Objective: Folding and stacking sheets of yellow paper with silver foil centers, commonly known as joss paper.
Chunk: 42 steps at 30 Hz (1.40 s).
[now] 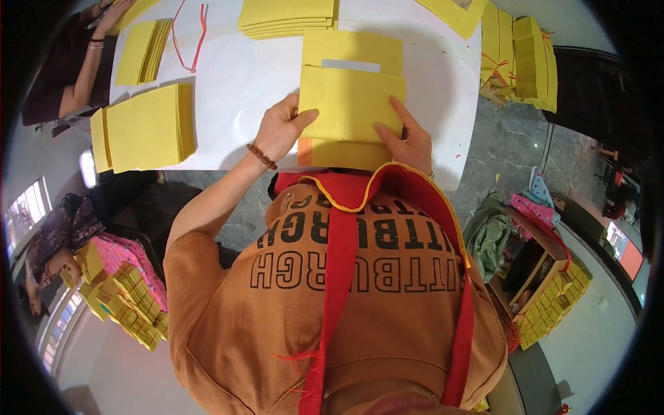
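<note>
In front of me at the table's near edge lies a piece of folded yellow paper [356, 104], with further yellow sheets showing above and below it. A pale strip shows through a gap near its far end, and an orange strip [305, 151] at its near left corner. My left hand [282, 128] grips its left edge, thumb on top and the other fingers curled at the side. On the right edge, my right hand [409, 142] holds the paper with the thumb on top and the index finger along the side. Its other fingers are mostly hidden.
Stacks of yellow paper [145, 128] stand on the white table [232, 117] at left, with another stack [287, 15] at the far side. Red string [197, 48] lies between them. Tied yellow bundles [529, 62] sit at far right. A co-worker's arm [84, 72] reaches in at far left.
</note>
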Each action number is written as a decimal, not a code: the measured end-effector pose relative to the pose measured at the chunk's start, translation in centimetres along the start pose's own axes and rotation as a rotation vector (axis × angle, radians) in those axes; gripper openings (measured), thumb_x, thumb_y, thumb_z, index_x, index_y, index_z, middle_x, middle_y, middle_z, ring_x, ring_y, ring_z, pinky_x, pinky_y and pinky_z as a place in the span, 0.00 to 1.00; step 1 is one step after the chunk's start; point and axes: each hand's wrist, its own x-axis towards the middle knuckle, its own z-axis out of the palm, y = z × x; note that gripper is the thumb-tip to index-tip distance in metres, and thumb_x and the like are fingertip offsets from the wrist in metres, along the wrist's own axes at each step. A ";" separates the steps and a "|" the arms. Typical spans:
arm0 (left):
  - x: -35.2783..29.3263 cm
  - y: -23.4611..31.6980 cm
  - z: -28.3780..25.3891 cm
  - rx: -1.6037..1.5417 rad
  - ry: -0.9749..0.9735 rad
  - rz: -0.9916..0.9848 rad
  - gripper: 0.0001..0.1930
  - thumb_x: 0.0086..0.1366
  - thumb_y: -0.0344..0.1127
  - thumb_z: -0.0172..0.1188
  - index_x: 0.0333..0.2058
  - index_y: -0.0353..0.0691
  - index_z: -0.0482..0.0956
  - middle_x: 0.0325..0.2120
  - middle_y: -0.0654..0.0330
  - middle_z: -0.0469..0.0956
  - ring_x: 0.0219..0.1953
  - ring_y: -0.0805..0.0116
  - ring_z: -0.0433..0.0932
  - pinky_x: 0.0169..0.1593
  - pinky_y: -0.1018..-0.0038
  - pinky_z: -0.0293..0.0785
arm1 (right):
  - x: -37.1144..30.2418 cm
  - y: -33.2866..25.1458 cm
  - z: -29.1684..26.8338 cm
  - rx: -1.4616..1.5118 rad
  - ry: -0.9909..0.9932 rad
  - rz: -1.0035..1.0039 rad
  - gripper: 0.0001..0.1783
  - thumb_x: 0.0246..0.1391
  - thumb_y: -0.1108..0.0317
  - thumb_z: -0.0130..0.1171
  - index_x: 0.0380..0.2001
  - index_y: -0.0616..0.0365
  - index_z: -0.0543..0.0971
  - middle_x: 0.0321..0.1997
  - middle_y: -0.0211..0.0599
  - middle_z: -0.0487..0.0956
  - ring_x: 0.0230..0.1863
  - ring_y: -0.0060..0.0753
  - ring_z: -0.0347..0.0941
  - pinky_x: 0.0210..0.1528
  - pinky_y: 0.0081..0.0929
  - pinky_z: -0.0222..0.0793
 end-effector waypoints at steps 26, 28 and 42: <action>2.0 1.6 5.0 1.144 -0.017 0.840 0.32 0.55 0.55 0.55 0.57 0.50 0.62 0.59 0.55 0.56 0.61 0.55 0.53 0.61 0.54 0.47 | 0.3 -1.6 -0.5 -0.005 -0.064 0.127 0.27 0.44 0.65 0.62 0.51 0.57 0.71 0.44 0.47 0.77 0.36 0.36 0.77 0.37 0.24 0.71; 2.0 1.6 4.9 1.152 -0.010 0.836 0.32 0.55 0.55 0.54 0.57 0.51 0.62 0.59 0.55 0.56 0.61 0.55 0.53 0.61 0.53 0.47 | 0.1 -3.6 -0.5 -0.382 0.012 0.025 0.26 0.44 0.60 0.62 0.48 0.54 0.73 0.51 0.43 0.72 0.43 0.39 0.73 0.44 0.32 0.68; 2.7 0.8 3.3 0.631 -0.118 0.617 0.24 0.51 0.30 0.52 0.50 0.35 0.66 0.56 0.51 0.60 0.61 0.53 0.53 0.63 0.63 0.44 | 1.6 -0.8 3.4 -0.791 -0.125 -0.655 0.36 0.53 0.41 0.42 0.55 0.60 0.64 0.65 0.51 0.52 0.66 0.52 0.47 0.64 0.49 0.41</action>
